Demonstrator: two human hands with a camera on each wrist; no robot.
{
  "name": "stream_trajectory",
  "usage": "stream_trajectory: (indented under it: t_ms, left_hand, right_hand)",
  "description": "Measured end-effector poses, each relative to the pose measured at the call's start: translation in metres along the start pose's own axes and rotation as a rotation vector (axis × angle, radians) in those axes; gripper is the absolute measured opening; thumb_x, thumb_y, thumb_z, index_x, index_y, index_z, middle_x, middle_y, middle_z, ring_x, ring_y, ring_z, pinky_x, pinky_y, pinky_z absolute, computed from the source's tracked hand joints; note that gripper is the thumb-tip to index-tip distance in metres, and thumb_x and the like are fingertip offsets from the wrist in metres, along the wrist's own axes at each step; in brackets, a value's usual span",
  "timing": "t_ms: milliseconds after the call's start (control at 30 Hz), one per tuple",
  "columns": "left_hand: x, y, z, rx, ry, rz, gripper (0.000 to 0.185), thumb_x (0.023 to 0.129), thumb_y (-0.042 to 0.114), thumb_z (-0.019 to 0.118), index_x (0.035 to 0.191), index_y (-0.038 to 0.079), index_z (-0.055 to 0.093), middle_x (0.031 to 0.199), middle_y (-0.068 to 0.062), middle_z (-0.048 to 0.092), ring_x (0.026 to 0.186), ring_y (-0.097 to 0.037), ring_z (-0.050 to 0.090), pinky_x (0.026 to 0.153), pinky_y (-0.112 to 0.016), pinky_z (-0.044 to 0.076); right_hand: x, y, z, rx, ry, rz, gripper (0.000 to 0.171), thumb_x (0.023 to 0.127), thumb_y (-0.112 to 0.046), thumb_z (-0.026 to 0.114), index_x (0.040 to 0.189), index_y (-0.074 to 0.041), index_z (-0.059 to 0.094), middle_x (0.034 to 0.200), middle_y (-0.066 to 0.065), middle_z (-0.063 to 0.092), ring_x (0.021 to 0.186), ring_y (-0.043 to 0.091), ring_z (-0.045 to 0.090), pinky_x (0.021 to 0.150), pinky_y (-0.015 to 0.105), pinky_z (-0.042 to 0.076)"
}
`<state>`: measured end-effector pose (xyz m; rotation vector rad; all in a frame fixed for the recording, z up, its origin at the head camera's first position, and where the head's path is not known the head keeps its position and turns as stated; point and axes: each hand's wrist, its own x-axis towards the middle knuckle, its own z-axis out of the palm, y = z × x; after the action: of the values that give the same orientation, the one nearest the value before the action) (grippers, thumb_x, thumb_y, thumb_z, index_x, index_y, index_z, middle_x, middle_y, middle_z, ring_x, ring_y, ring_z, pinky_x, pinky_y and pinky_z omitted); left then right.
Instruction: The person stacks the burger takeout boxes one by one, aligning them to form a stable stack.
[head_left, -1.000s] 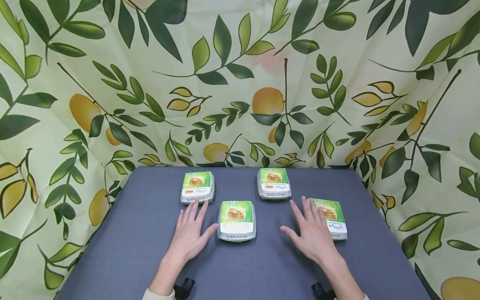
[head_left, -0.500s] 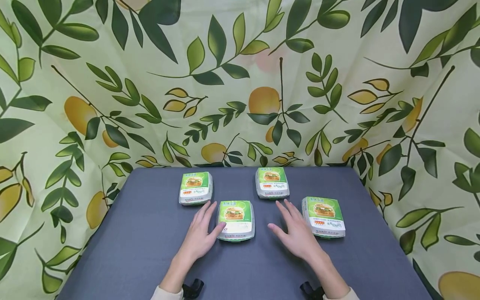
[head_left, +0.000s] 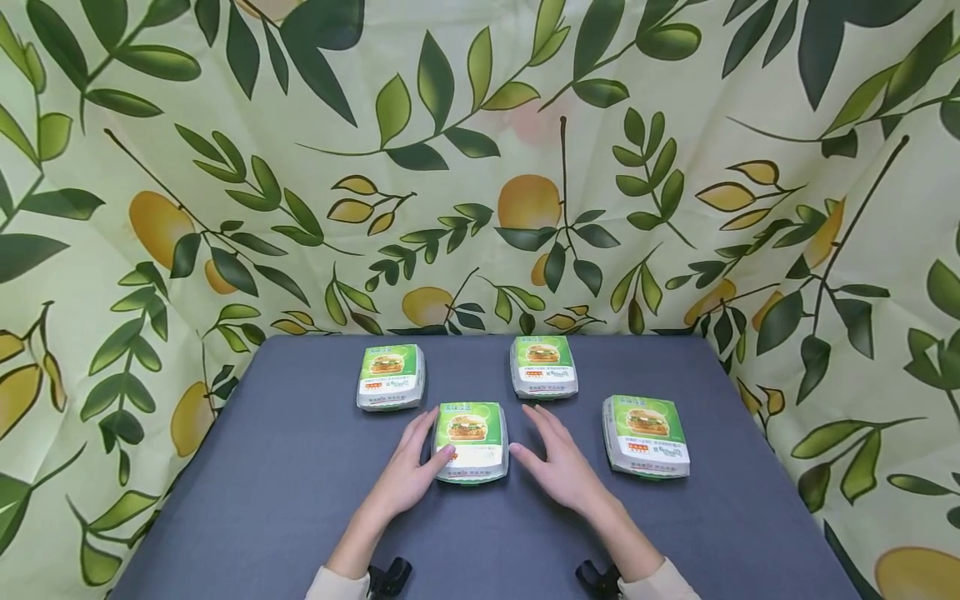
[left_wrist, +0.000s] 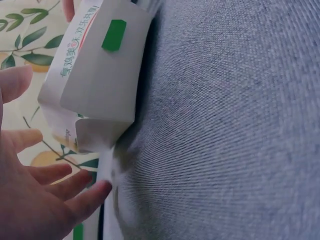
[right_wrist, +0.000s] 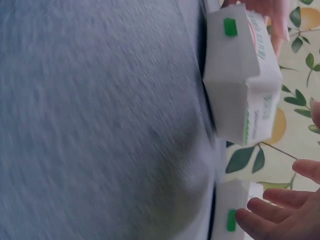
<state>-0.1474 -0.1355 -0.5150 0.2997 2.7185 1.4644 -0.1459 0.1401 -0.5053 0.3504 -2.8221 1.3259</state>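
Observation:
Four white burger boxes with green printed lids lie on a blue-grey table. My left hand lies against the left side of the front middle box, fingers straight and thumb resting on its near corner. My right hand hovers flat just right of that box, with its thumb close to the box's side. In the left wrist view the box stands beside my spread fingers. The right wrist view shows the same box above my right fingers.
Other boxes sit at the back left, back right and right. A leaf-and-fruit patterned cloth hangs behind and along both sides of the table. Bare table surface lies in front near my wrists.
Both hands have moved inward to the front middle box. The left came off the back left box, and the right left the right-hand box, which is now fully uncovered.

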Motion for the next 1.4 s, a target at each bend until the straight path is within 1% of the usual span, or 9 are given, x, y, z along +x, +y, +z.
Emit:
stream_trajectory:
  t_ms: [100, 200, 367, 567, 700, 900, 1033, 1167, 1400]
  left_hand:
    - [0.002, -0.002, 0.002, -0.032, -0.016, 0.004, 0.073, 0.100, 0.043, 0.063, 0.160, 0.016, 0.032, 0.161, -0.018, 0.029, 0.145, -0.036, 0.034, 0.109, -0.057, 0.040]
    - [0.004, -0.004, 0.004, -0.062, -0.027, 0.014, 0.072, 0.101, 0.041, 0.063, 0.160, 0.015, 0.032, 0.160, -0.016, 0.031, 0.143, -0.035, 0.037, 0.104, -0.057, 0.044]
    - [0.004, -0.005, 0.008, -0.056, -0.049, 0.017, 0.072, 0.100, 0.042, 0.063, 0.160, 0.015, 0.034, 0.159, -0.017, 0.034, 0.142, -0.038, 0.039, 0.101, -0.058, 0.046]
    - [0.003, -0.004, 0.012, -0.055, -0.070, 0.020, 0.072, 0.100, 0.044, 0.063, 0.160, 0.015, 0.034, 0.157, -0.019, 0.035, 0.139, -0.039, 0.042, 0.100, -0.059, 0.046]
    - [0.003, -0.005, 0.013, -0.031, -0.074, 0.030, 0.072, 0.100, 0.045, 0.063, 0.159, 0.015, 0.035, 0.156, -0.019, 0.037, 0.138, -0.039, 0.043, 0.099, -0.058, 0.047]
    - [0.005, -0.007, 0.012, -0.025, -0.078, 0.025, 0.073, 0.098, 0.046, 0.065, 0.158, 0.016, 0.037, 0.155, -0.016, 0.039, 0.134, -0.034, 0.049, 0.096, -0.052, 0.050]
    - [0.005, -0.005, 0.011, -0.042, -0.083, 0.025, 0.072, 0.097, 0.045, 0.067, 0.156, 0.014, 0.040, 0.154, -0.018, 0.041, 0.130, -0.037, 0.052, 0.094, -0.050, 0.052]
    - [0.006, -0.003, 0.013, -0.055, -0.108, 0.021, 0.074, 0.097, 0.047, 0.067, 0.157, 0.013, 0.038, 0.154, -0.019, 0.040, 0.132, -0.037, 0.051, 0.095, -0.050, 0.052]
    - [0.005, 0.005, 0.017, -0.074, -0.138, 0.028, 0.075, 0.097, 0.045, 0.068, 0.156, 0.010, 0.038, 0.153, -0.023, 0.039, 0.133, -0.039, 0.048, 0.095, -0.052, 0.051]
  right_hand:
    - [0.002, 0.000, 0.007, 0.046, -0.017, 0.005, 0.071, 0.098, -0.049, 0.064, 0.156, -0.016, 0.041, 0.161, 0.017, 0.034, 0.148, 0.035, 0.032, 0.115, 0.060, 0.028]
    - [0.006, 0.001, 0.013, 0.120, -0.027, 0.010, 0.069, 0.098, -0.046, 0.066, 0.155, -0.015, 0.043, 0.158, 0.014, 0.039, 0.145, 0.033, 0.038, 0.114, 0.055, 0.034]
    - [0.011, 0.006, 0.023, 0.261, -0.060, 0.018, 0.065, 0.097, -0.038, 0.070, 0.153, -0.015, 0.047, 0.153, 0.014, 0.045, 0.139, 0.038, 0.044, 0.106, 0.050, 0.045]
    - [0.015, 0.010, 0.030, 0.367, -0.123, -0.008, 0.069, 0.094, -0.027, 0.076, 0.153, -0.011, 0.045, 0.152, 0.020, 0.042, 0.136, 0.041, 0.045, 0.101, 0.046, 0.050]
    - [0.015, 0.010, 0.032, 0.423, -0.144, 0.020, 0.070, 0.093, -0.023, 0.076, 0.153, -0.010, 0.044, 0.154, 0.021, 0.040, 0.136, 0.040, 0.047, 0.099, 0.042, 0.052]
    - [0.015, 0.008, 0.031, 0.442, -0.150, 0.034, 0.070, 0.092, -0.022, 0.077, 0.153, -0.011, 0.044, 0.155, 0.021, 0.040, 0.134, 0.041, 0.048, 0.097, 0.039, 0.052]
    - [0.014, 0.008, 0.028, 0.438, -0.159, 0.049, 0.070, 0.092, -0.022, 0.077, 0.153, -0.012, 0.045, 0.155, 0.020, 0.040, 0.133, 0.040, 0.050, 0.094, 0.035, 0.051]
    - [0.013, 0.008, 0.024, 0.447, -0.161, 0.064, 0.069, 0.091, -0.021, 0.078, 0.152, -0.014, 0.046, 0.156, 0.020, 0.039, 0.132, 0.039, 0.051, 0.091, 0.035, 0.051]
    - [0.007, 0.011, 0.014, 0.442, -0.172, 0.077, 0.070, 0.091, -0.022, 0.078, 0.153, -0.014, 0.046, 0.158, 0.020, 0.037, 0.132, 0.040, 0.051, 0.090, 0.034, 0.051]
